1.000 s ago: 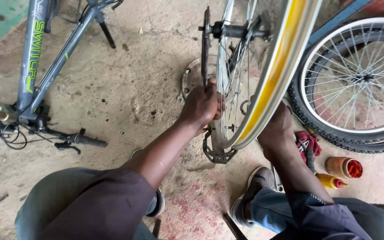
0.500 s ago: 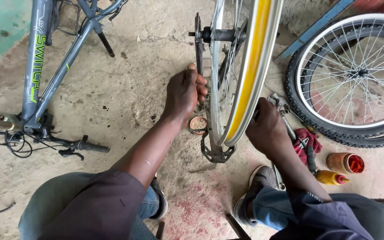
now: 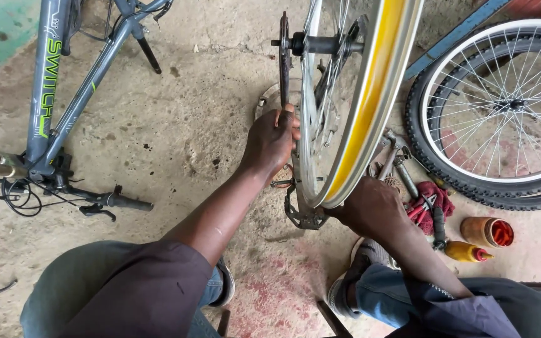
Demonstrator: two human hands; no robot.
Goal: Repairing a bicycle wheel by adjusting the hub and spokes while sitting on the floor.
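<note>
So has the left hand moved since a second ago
Yes. The left hand has slid up the chainring, away from the pedal standing on the floor; a second ago it sat lower, closer to that pedal.

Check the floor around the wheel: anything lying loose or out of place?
Yes. Metal wrenches, red-handled pliers on a red rag and two small bottles lie scattered on the concrete floor beside the right hand, close to the yellow-rimmed wheel.

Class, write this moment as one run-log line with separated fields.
left hand: fingers on chainring | right hand: steadies yellow-rimmed wheel | pedal: on concrete floor
</note>
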